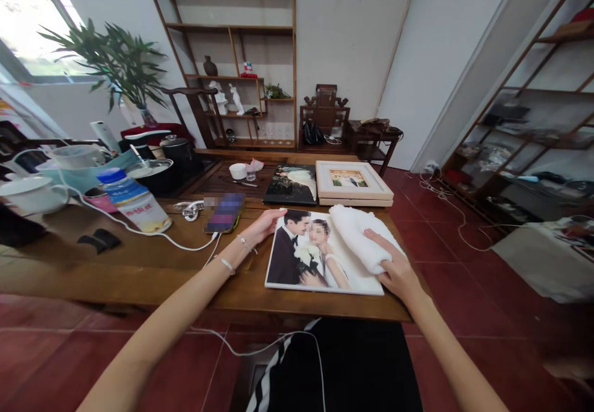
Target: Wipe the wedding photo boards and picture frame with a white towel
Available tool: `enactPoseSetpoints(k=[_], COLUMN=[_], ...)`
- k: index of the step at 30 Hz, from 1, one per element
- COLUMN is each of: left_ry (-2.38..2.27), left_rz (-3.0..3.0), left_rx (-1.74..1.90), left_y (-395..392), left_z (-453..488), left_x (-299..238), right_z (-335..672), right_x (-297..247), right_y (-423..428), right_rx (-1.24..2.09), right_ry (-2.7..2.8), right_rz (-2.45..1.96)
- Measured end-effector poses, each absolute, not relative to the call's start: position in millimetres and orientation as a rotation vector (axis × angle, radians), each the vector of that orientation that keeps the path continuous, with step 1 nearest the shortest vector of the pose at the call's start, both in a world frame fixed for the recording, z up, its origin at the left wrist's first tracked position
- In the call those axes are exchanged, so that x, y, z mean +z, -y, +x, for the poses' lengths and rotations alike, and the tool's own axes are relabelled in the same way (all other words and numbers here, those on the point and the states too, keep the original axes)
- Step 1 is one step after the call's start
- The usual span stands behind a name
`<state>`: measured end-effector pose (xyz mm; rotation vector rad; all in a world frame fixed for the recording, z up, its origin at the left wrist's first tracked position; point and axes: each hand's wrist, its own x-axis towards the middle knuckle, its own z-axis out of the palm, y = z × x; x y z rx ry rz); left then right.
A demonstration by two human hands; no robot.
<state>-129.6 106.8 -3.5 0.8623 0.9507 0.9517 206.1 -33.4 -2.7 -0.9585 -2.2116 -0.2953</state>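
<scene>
White cloth (pixel 355 232) atop photo panel (pixel 284 265)

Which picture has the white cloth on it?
The couple portrait in front, partly covered by the cloth; the dark picture and framed picture behind are uncovered.

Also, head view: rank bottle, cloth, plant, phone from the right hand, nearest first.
From the right hand:
1. Cloth: under its fingers.
2. Phone: left, past the photo.
3. Bottle: farther left, on the table.
4. Plant: far left, near the window.
</scene>
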Motion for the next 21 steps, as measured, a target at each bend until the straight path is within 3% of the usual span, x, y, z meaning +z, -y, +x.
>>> enactPoseSetpoints(k=[8,12,16,21], left_ry=[-1.032,-1.03,-1.066,-1.271], left_rz=[0.893,0.918,1.025,1.594], left_rx=[0.905,0.95,1.108,1.224], left_y=[-117,-103,-83,-55], left_z=[-125,-125,-119,-103], left_x=[-3,-4,-7,-14], right_z=[222,229,228,205], right_x=[-16,-14,-12,-4], right_y=[19,16,17,17], right_rx=[-0.436,-0.539,-0.688,-0.407], right_ry=[1.307,1.171,1.361,2.143], right_rz=[-1.361,-1.415,-1.449,-1.231])
